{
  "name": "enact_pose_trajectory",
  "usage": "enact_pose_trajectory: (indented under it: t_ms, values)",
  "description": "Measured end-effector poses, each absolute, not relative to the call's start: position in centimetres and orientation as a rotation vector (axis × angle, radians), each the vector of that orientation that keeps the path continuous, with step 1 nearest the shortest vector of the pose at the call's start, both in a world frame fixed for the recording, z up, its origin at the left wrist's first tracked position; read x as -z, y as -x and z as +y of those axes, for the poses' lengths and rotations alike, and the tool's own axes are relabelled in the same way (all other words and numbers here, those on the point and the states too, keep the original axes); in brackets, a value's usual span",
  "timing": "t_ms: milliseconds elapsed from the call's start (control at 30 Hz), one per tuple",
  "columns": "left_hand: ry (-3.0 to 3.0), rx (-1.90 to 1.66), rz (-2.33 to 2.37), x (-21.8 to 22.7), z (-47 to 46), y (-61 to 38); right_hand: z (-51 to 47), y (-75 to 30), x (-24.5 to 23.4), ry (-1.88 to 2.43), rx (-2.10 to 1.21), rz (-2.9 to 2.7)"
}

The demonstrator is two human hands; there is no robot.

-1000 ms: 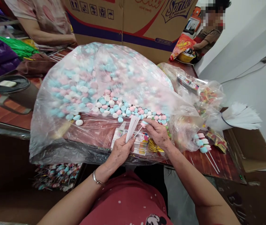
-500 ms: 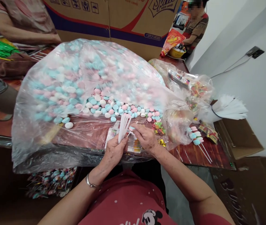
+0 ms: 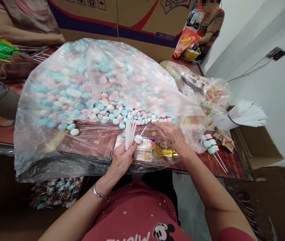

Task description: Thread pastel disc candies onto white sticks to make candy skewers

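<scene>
My left hand (image 3: 121,160) is closed around a bundle of thin white sticks (image 3: 129,133) that point upward. One of them carries a blue and a pink candy disc (image 3: 138,138). My right hand (image 3: 170,135) reaches forward to the loose pink, blue and white candies (image 3: 122,113) spilling from the mouth of a big clear plastic bag (image 3: 87,87). Its fingers are curled over the candies, and what they hold is hidden. A stack of printed cards (image 3: 145,149) lies just below both hands, next to gold wire ties (image 3: 163,152).
Finished candy sticks (image 3: 212,150) lie on the wooden table at right, near a smaller bag of wrappers (image 3: 207,93) and a fan of white sticks (image 3: 248,114). A large cardboard box (image 3: 122,23) stands behind. Two other people sit at the back left and back right. Below the table edge lies a heap of candy sticks (image 3: 54,194).
My right hand left the stick it was threading and moved forward to the loose candies. The left hand kept the stick bundle, which now shows two candies on one stick.
</scene>
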State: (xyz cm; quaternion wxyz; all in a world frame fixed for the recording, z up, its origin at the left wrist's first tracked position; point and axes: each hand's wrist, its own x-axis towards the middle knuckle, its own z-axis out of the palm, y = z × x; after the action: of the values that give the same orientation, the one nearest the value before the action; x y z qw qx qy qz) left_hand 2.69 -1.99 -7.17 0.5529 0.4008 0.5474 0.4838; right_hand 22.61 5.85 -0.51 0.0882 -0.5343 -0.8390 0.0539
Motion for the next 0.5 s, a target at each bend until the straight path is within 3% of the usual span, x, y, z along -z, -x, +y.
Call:
enact_pose_trajectory:
  t_ms: [233,500]
  values:
    - [-0.919,-1.151,1.264,7.2,-2.1,-2.5,7.0,-22.9,1.5,1.678,0.045,-2.794]
    - [-0.928,-1.136,1.261,7.3,-2.1,-2.4,7.1,-23.1,2.8,1.440,-0.193,-2.691]
